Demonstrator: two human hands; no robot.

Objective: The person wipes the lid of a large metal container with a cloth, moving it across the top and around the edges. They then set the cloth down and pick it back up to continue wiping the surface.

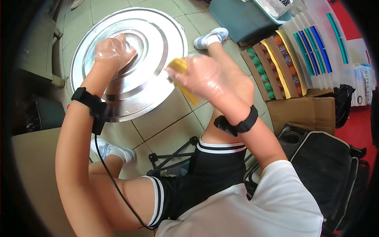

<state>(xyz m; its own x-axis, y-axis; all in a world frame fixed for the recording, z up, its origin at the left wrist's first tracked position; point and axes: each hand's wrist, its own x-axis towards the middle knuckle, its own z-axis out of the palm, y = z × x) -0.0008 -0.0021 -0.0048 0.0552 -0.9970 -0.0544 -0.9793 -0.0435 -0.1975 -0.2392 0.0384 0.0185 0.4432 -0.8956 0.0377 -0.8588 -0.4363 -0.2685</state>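
A large round silver metal lid [158, 85] with raised rings fills the upper left of the head view, above the tiled floor. My left hand [114, 52], in a clear plastic glove, is closed at the centre of the lid; whatever its fingers hold is hidden beneath them. Just beyond the lid's right edge, my right hand [201, 75], also in a clear glove and slightly blurred, grips a yellow cloth [178, 66]. Part of the cloth hangs below the fingers.
At the upper right stand a teal bin [241, 21], cardboard boxes of packaged items [276, 67] and a clear plastic container [316, 43]. A black bag [323, 158] lies at right. A grey cabinet [33, 39] stands at left. Folding-stand legs [173, 156] show near my knees.
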